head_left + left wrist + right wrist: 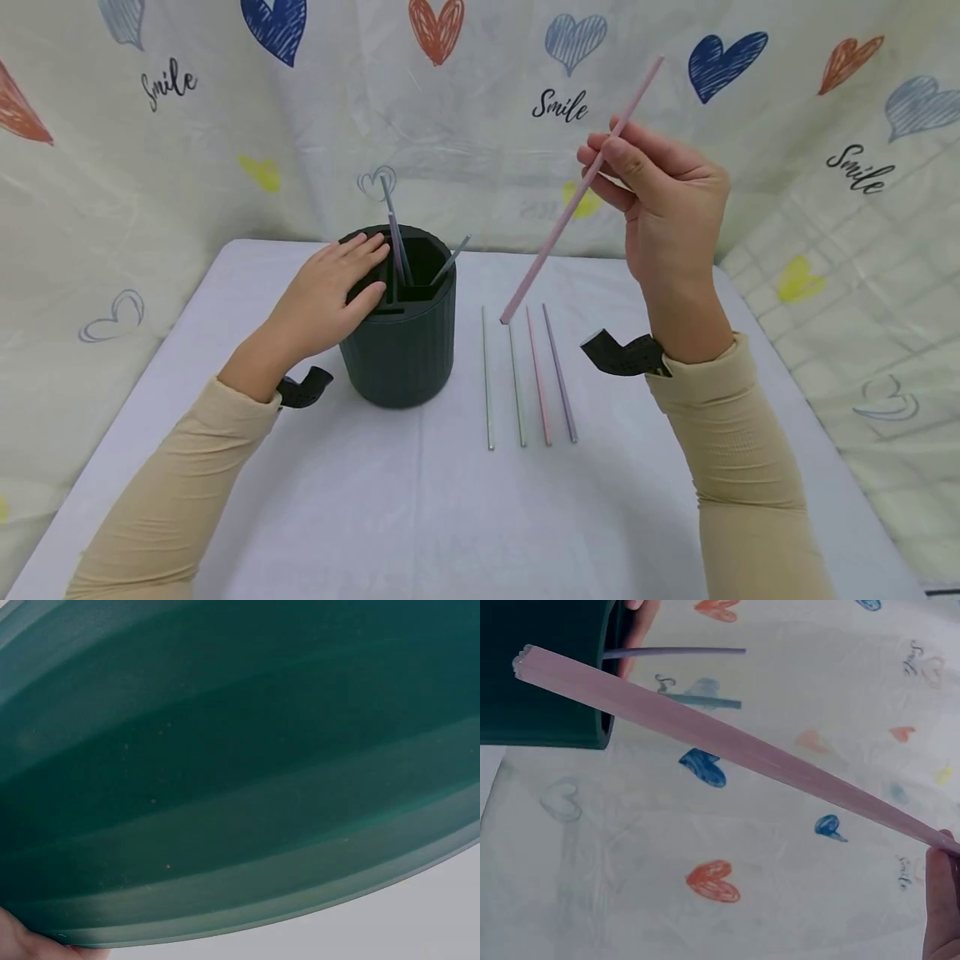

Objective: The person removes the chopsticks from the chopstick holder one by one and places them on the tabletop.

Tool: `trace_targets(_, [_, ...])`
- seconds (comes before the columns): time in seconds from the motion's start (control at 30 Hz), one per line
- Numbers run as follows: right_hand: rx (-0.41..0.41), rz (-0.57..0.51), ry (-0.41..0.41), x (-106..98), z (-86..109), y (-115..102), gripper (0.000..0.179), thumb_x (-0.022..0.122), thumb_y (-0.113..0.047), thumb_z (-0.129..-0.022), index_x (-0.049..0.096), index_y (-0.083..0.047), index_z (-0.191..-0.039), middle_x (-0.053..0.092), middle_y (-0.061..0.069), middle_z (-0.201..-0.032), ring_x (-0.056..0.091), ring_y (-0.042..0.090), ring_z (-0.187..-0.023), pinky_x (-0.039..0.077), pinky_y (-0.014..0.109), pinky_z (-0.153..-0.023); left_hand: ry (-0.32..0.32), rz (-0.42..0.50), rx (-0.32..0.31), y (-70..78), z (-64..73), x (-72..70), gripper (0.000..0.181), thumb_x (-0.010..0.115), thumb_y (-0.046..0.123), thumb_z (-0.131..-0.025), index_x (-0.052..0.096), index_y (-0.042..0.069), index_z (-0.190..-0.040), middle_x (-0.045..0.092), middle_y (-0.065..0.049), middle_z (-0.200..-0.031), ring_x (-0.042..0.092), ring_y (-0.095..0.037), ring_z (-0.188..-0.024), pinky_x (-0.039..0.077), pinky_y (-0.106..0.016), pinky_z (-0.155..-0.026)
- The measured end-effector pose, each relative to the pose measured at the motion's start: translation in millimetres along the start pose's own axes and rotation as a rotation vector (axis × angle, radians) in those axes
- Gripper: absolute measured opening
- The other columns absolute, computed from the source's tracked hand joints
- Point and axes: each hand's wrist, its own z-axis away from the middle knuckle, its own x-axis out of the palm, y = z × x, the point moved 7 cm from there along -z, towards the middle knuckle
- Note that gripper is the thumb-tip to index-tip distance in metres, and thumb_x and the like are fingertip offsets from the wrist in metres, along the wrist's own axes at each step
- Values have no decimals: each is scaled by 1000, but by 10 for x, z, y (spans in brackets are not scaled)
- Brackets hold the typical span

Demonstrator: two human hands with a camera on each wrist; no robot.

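Observation:
My left hand (330,287) rests on the left top of a dark green ribbed holder (397,358), fingers laid over its divided top. In the left wrist view the holder's ribbed wall (240,772) fills most of the picture, with a bit of the hand (37,941) at the lower left corner. Raised at the right, my right hand (667,192) pinches a long, straw-like pink stick (555,233) between thumb and fingers. The stick slants, its lower end over the table right of the holder. In the right wrist view that end of the pink stick (667,720) crosses in front of the holder.
Several thin sticks, bluish and purple, stand in the holder's compartments, one a blue stick (452,258) leaning right. On the white table (315,517) lie a few more in a row, including a pink stick (538,383) and a purple stick (560,375). A heart-printed cloth (480,125) hangs behind.

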Motion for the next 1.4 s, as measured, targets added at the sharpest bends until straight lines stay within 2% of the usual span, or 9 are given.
trace_targets(0.17, [191, 103, -34, -186, -34, 170, 21, 78, 9, -77, 75, 12, -98, 76, 18, -81, 77, 28, -72, 62, 38, -75, 2, -2, -5, -2, 12, 1, 55, 41, 30, -105, 35, 8, -155, 30, -9, -164, 21, -31, -154, 14, -53, -127])
trace_targets(0.37, [465, 314, -66, -595, -46, 518, 10, 77, -3, -83, 81, -2, -92, 78, 7, -82, 77, 18, -76, 62, 27, -74, 6, 6, -12, -3, 34, 7, 55, 43, 30, -104, 36, 7, -154, 31, -9, -163, 21, -31, -154, 14, -53, -127])
trace_targets(0.53, [710, 383, -87, -959, -45, 823, 10, 71, -5, -89, 80, -9, -88, 78, 4, -84, 77, 15, -79, 62, 24, -74, 2, 11, -12, 0, 44, 10, 55, 41, 29, -105, 35, 8, -155, 30, -9, -163, 21, -31, -154, 14, -53, -127])
trace_targets(0.67, [849, 425, -83, -1247, -46, 1028, 15, 68, -5, -92, 79, -12, -84, 78, 3, -84, 76, 14, -80, 62, 24, -75, 2, 12, -7, 5, 39, 9, 55, 41, 30, -105, 35, 8, -155, 30, -9, -164, 21, -32, -154, 14, -53, -127])
trace_targets(0.87, [953, 482, -50, -1596, -41, 1248, 16, 68, -8, -92, 79, -13, -82, 78, 3, -83, 76, 13, -80, 62, 24, -75, 13, 9, -5, -4, 7, 22, 55, 42, 30, -105, 36, 8, -155, 30, -9, -164, 21, -31, -154, 14, -52, -127])
trace_targets(1.1, [1018, 573, -71, -1879, 45, 1479, 17, 66, -10, -95, 77, -15, -83, 78, 0, -83, 76, 10, -80, 61, 21, -76, 6, 5, -6, -2, -6, 21, 55, 42, 30, -105, 35, 8, -155, 30, -9, -164, 20, -31, -154, 14, -53, -127])
trace_targets(1.3, [1085, 610, -35, -2080, 139, 1641, 9, 67, -9, -94, 74, -6, -99, 78, 1, -82, 76, 12, -78, 61, 21, -74, 6, 1, -3, 18, -2, 8, 55, 42, 30, -105, 35, 8, -155, 30, -9, -163, 21, -32, -154, 14, -53, -127])
trace_targets(1.4, [1110, 625, -18, -2171, 175, 1692, 9, 68, -10, -93, 73, -5, -99, 77, 2, -80, 76, 12, -77, 61, 21, -73, 9, -1, -3, 22, -9, 11, 55, 43, 30, -105, 36, 8, -154, 31, -9, -163, 21, -31, -154, 14, -52, -127])
